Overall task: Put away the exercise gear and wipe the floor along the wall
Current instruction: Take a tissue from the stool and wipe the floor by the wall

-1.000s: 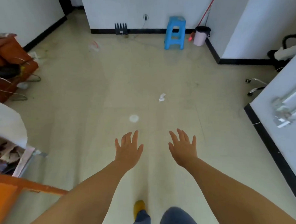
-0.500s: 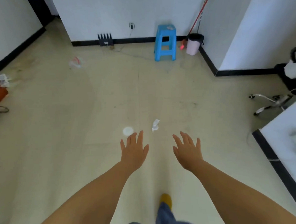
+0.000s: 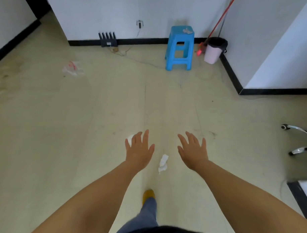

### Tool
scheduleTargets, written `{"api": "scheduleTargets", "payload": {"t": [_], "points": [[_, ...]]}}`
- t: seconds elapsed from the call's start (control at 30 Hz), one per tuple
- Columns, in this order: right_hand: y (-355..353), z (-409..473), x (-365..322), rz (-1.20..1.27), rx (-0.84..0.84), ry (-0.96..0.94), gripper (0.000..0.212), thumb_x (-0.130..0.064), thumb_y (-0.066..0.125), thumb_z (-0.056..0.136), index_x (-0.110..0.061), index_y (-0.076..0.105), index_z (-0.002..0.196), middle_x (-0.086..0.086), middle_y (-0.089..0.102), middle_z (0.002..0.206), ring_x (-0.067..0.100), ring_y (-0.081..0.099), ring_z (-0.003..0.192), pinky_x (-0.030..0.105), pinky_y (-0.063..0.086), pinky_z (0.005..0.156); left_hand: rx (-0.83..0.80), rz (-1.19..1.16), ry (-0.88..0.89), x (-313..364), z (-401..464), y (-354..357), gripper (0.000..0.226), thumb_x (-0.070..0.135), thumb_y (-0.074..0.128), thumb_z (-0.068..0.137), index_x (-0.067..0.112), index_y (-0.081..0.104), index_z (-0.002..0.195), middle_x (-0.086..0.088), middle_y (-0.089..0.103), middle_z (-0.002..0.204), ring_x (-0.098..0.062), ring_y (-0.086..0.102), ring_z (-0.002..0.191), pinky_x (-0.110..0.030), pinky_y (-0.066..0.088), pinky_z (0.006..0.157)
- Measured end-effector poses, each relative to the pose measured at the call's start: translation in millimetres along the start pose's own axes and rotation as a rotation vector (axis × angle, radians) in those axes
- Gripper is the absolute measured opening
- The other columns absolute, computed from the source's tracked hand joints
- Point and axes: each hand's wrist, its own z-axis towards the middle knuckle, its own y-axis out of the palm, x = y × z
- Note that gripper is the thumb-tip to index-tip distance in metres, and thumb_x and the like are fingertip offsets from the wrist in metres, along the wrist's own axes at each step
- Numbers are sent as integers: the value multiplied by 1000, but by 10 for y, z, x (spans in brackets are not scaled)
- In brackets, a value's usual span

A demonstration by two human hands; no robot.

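Observation:
My left hand (image 3: 139,150) and my right hand (image 3: 193,149) are stretched out in front of me over the pale floor, palms down, fingers straight, holding nothing. A crumpled white tissue (image 3: 163,164) lies on the floor between them. A small white round thing (image 3: 130,137) shows partly behind my left fingers. Against the far wall lean a red-handled mop (image 3: 219,19) and a dark handle beside it, in the corner behind a pink waste bin (image 3: 214,50). No exercise gear is plainly visible.
A blue plastic stool (image 3: 180,48) stands by the far wall with a crumpled tissue on top. A black router (image 3: 108,39) with a trailing cable sits at the skirting. A plastic bag (image 3: 72,67) lies at the left. Chrome chair legs (image 3: 301,139) show at the right.
I have walked forward: the stool, bin and far wall are closer, and the tissue now lies between my hands. The furniture at the left has left the view.

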Motion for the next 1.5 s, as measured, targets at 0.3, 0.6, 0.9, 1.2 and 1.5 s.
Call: {"api": "scheduleTargets", "payload": {"t": [0.3,0.6,0.9,1.2,1.5], "points": [[-886,2172,533,77,40,116,52,-38,17,103,-28,3,151,2,1,160,19,2,147,54,1,115,-50,55,159,415,2659,-664,60,43,25,100,21,0,150,-7,13,155,-23,12,143,-51,6,115],[-1795,4586,1726,9,42,83,52,-38,18,103,-28,4,151,3,1,160,19,3,147,55,2,116,-91,38,125,1278,5239,-884,60,43,23,100,22,-4,150,-6,9,157,-22,8,144,-51,3,116],[-2878,7013,2328,20,69,20,51,-37,20,103,-28,7,151,3,4,160,19,4,147,54,1,116,-46,37,37,1634,7587,-1391,61,44,22,100,23,-4,150,-7,10,156,-22,10,144,-51,5,115],[-3816,9461,2723,83,135,95,51,-37,22,102,-27,10,151,3,8,159,18,5,146,54,3,116,-24,98,118,1788,10323,-2105,60,43,24,100,23,-2,150,-7,11,156,-23,10,143,-51,5,116],[-4329,11339,3519,80,68,129,51,-37,22,102,-28,10,151,4,12,158,20,9,145,53,8,115,-74,113,190,2382,12355,-2269,63,51,17,96,21,5,150,-8,16,155,-24,16,142,-52,8,115]]}}
